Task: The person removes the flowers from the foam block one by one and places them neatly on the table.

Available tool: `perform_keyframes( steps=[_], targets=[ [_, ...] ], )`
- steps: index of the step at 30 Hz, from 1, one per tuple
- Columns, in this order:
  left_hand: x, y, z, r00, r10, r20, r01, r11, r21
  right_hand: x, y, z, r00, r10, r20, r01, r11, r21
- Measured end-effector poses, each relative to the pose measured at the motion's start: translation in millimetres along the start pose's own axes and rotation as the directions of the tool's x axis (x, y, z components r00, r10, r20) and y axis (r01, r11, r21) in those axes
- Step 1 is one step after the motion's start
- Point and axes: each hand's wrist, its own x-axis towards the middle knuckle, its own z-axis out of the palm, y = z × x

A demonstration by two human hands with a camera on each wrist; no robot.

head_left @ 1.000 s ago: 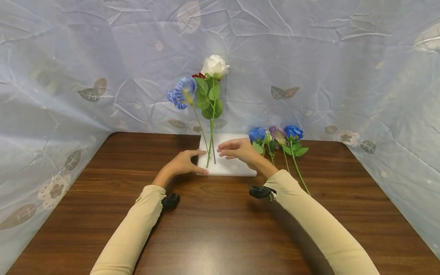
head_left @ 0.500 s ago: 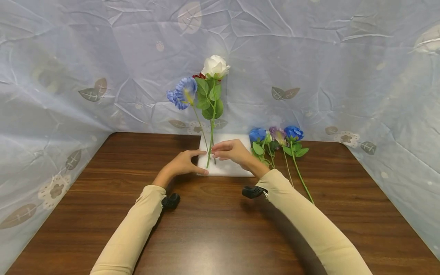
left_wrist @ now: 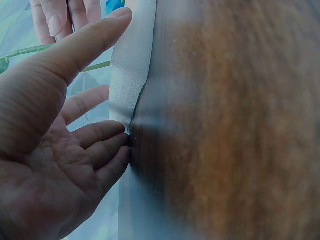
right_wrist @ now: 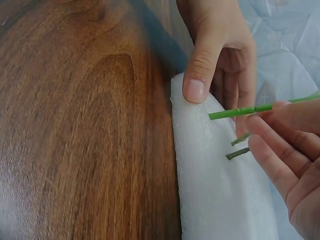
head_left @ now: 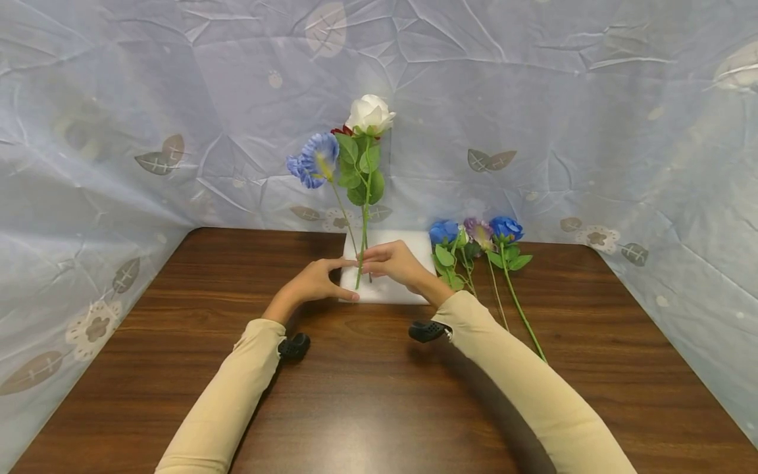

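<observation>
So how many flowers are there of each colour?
White flower, standing in the foam block: 1
Red flower, mostly hidden behind the white one: 1
Pale blue flower, standing: 1
Deep blue flowers, lying on the table: 2
Purple flower, lying: 1
Total: 6 flowers

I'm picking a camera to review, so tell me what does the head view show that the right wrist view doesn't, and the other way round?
Only the head view shows the blooms: a white rose and a blue flower standing above the foam block, plus loose flowers lying on the wooden table to its right. Only the right wrist view shows the stem ends going into the foam at close range. Both show the left hand with its thumb on the block's edge and the right hand at the green stem.
</observation>
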Motion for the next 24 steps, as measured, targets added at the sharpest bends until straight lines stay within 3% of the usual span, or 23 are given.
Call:
perform_keyframes(
  steps=[24],
  targets=[
    [1.5, -0.5, 0.5, 1.000, -0.028, 0.009, 0.028, 1.000, -0.009, 3.4, 0.4, 6.4, 0.999, -0.020, 0.047, 0.021, 1.000, -0.018]
  ],
)
